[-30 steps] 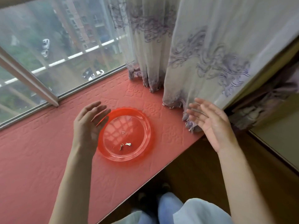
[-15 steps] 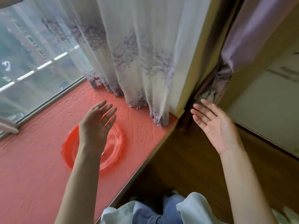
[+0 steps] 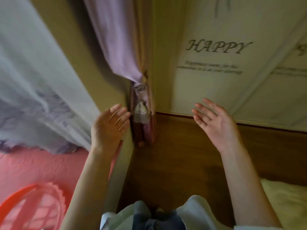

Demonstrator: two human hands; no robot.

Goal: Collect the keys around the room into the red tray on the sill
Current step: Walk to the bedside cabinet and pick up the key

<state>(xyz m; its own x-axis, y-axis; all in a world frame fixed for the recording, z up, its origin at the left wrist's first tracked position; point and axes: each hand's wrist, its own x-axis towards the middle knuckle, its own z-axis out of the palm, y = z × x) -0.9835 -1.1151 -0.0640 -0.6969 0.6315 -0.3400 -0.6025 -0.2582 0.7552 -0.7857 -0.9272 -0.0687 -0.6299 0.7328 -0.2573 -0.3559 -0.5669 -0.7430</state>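
Head view: motion-blurred. Left hand (image 3: 108, 128) and right hand (image 3: 216, 122) both raised, fingers spread, palms empty, holding nothing. Red tray (image 3: 25, 206) on the sill (image 3: 33, 165) sits at lower left, partly cut off by the frame edge; its contents cannot be read here. No keys visible anywhere in frame. Ahead: purple curtain (image 3: 119, 47), wall panel lettered "HAPPY" (image 3: 217, 47), wooden floor (image 3: 174, 163). Judgement: collection is unfinished or between pickups; the next key is yet to be located.
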